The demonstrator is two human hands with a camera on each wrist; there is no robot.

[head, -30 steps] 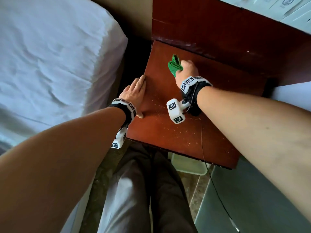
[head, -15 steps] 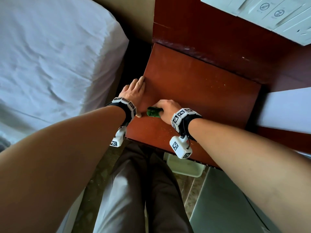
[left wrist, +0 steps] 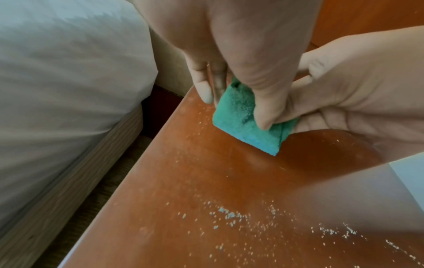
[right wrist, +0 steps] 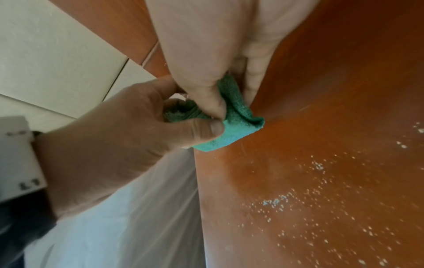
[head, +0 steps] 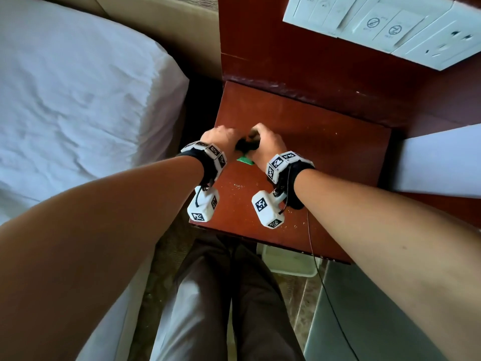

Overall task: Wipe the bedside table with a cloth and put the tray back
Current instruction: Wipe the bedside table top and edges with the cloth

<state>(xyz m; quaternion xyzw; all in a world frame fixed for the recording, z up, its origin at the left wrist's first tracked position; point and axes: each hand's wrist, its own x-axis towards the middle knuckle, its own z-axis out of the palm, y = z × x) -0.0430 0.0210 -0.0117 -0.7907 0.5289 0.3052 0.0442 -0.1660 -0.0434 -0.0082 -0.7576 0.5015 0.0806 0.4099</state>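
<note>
A folded green cloth [left wrist: 238, 116] hangs just above the left part of the red-brown bedside table [head: 325, 162]. Both hands hold it. My left hand [left wrist: 234, 112] pinches its near corner between thumb and fingers. My right hand [right wrist: 232, 103] pinches the other fold from the right. In the head view the left hand [head: 221, 136] and right hand [head: 268, 143] meet, and only a green corner of the cloth [head: 244, 160] shows below them. Pale crumbs [left wrist: 229, 215] are scattered on the near part of the tabletop. A pale tray-like thing [head: 286, 261] lies on the floor under the table's front edge.
A bed with a white sheet [head: 78, 100] runs along the left, with a dark gap between it and the table. A white switch panel [head: 377, 24] sits on the wooden back wall. White bedding [head: 442, 162] lies to the right, a grey surface [head: 377, 308] at lower right.
The right hand drew the cloth from the back of the table toward the front left, then up to the middle left. The left hand left the table's edge and took hold of the cloth.
</note>
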